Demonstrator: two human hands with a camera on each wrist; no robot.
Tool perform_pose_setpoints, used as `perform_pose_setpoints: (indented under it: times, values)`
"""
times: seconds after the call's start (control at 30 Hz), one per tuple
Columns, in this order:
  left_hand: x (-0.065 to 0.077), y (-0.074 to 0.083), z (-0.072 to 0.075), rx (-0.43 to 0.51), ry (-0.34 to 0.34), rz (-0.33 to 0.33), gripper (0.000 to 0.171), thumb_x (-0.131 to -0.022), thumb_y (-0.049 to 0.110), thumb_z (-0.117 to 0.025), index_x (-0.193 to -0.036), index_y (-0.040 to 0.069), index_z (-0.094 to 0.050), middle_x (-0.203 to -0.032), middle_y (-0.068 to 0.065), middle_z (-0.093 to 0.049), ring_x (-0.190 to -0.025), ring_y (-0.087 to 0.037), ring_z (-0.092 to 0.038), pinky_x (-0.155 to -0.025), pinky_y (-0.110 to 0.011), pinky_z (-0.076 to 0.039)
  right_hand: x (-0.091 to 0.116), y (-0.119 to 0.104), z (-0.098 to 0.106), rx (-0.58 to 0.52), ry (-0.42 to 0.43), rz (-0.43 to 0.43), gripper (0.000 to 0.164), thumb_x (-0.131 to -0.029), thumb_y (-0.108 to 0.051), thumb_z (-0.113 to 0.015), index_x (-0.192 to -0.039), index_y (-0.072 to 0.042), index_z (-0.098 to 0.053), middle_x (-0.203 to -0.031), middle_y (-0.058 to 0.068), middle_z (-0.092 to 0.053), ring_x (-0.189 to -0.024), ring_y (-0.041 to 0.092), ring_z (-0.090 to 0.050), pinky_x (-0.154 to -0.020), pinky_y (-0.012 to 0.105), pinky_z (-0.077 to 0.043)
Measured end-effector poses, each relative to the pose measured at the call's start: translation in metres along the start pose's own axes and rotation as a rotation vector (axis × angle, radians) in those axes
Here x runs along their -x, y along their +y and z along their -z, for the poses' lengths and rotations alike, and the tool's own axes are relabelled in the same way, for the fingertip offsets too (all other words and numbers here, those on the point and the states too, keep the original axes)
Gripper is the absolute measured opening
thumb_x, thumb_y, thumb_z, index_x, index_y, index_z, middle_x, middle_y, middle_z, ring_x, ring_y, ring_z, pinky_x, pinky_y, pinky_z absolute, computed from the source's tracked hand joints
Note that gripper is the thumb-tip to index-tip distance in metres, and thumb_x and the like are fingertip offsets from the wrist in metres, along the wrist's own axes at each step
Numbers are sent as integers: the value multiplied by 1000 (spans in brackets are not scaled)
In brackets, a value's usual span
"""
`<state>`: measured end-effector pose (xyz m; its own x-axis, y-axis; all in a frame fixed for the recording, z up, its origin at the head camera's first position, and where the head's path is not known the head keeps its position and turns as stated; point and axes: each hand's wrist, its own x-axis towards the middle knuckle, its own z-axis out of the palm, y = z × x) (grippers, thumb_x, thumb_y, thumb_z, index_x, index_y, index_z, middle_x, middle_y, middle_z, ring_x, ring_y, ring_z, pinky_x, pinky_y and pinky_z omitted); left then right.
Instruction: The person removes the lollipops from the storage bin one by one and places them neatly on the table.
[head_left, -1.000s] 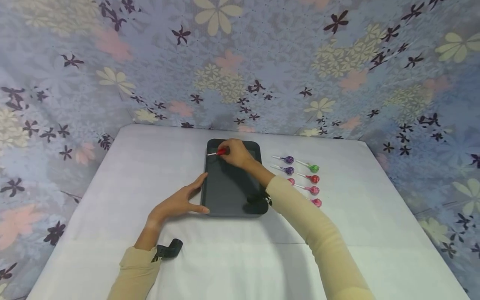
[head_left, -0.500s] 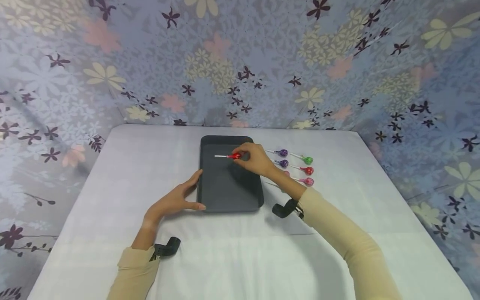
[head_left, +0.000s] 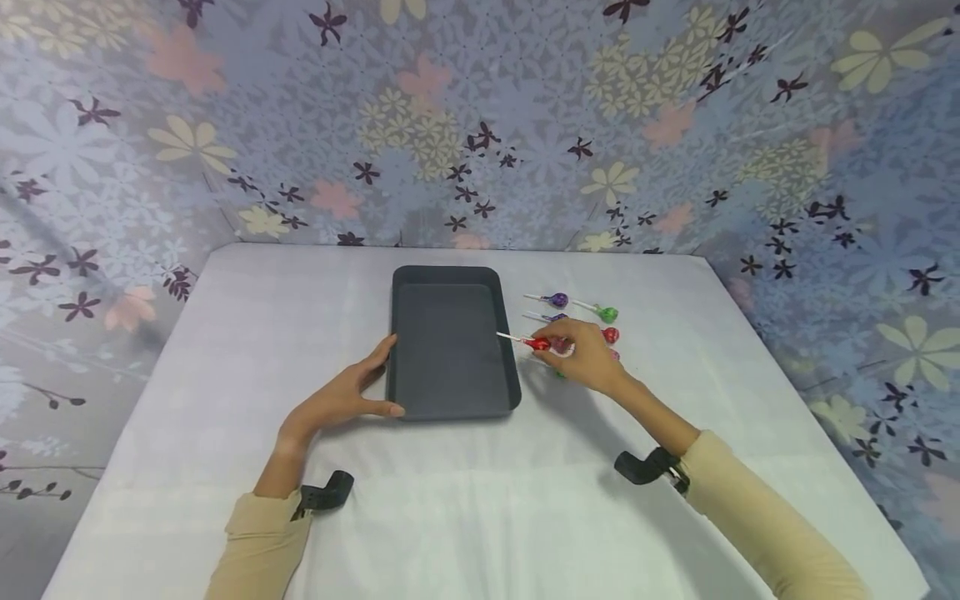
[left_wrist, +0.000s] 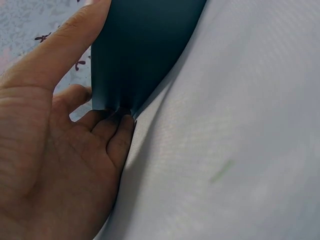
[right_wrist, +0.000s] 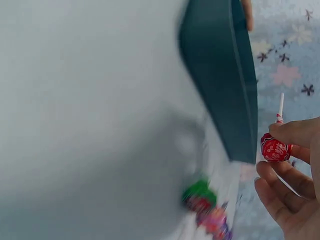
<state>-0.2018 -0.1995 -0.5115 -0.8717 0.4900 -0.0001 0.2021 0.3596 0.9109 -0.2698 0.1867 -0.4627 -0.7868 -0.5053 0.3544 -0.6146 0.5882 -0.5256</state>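
Note:
My right hand (head_left: 588, 358) pinches a red-wrapped lollipop (head_left: 537, 343) between thumb and fingers, just right of a dark grey tray (head_left: 450, 358). Its white stick points left, over the tray's right rim. In the right wrist view the wrapped lollipop head (right_wrist: 275, 149) shows beneath the thumb, with the other fingers spread below. My left hand (head_left: 341, 398) rests against the tray's left side, thumb by the near corner and fingers further up. Seen from the left wrist, those fingers touch the tray's wall (left_wrist: 145, 50). The tray's inside shows bare.
Right of the tray, several lollipops lie on the white cloth (head_left: 465, 500): a purple one (head_left: 557, 300), a green one (head_left: 607, 314) and a red one (head_left: 611, 335) among them. My right hand partly covers some. A floral curtain-like backdrop (head_left: 420, 183) surrounds the table.
My right hand has carried the red lollipop from above the tray's far left part to the right, past its right rim. The left hand has stayed at the tray. The head view has shifted slightly.

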Motion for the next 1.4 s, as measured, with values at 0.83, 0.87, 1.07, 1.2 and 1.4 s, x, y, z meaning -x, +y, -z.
perform_pose_setpoints:
  times: [0.83, 0.87, 1.07, 1.2, 1.4]
  values:
    - [-10, 1, 19, 40, -63, 4, 115, -81, 25, -81, -158, 18, 3, -165, -5, 7, -152, -30, 1, -122, -46, -14, 74, 18, 24, 96, -97, -232, 19, -83, -10, -77, -102, -8, -77, -81, -4, -68, -71, 8, -54, -61, 22, -51]
    - [-11, 1, 20, 40, -65, 0, 114, -81, 25, -81, -158, 18, 3, -165, -6, 7, -152, -31, 1, -122, -47, -14, 74, 18, 23, 99, -91, -225, 19, -83, -10, -78, -102, -8, -77, -80, -5, -66, -70, 8, -53, -60, 21, -50]
    - [-12, 2, 20, 53, -64, -11, 114, -81, 23, -81, -158, 16, 2, -165, -9, 7, -151, -35, 1, -121, -53, -14, 76, 20, 20, 115, -82, -192, 26, -81, -7, -79, -107, -7, -76, -77, -5, -62, -68, 10, -52, -58, 21, -47]
    - [-12, 2, 20, 52, -63, 4, 114, -81, 23, -81, -158, 19, 2, -165, -7, 7, -152, -32, 1, -121, -51, -14, 77, 21, 19, 121, -94, -191, 29, -80, -4, -79, -108, -6, -75, -78, -4, -62, -70, 11, -52, -60, 21, -48]
    - [-11, 3, 21, 46, -66, 19, 114, -81, 24, -81, -158, 21, 2, -165, -4, 7, -152, -29, 2, -122, -47, -14, 77, 22, 22, 91, -114, -219, 31, -81, -5, -78, -112, -7, -72, -79, -5, -64, -71, 10, -53, -62, 22, -49]
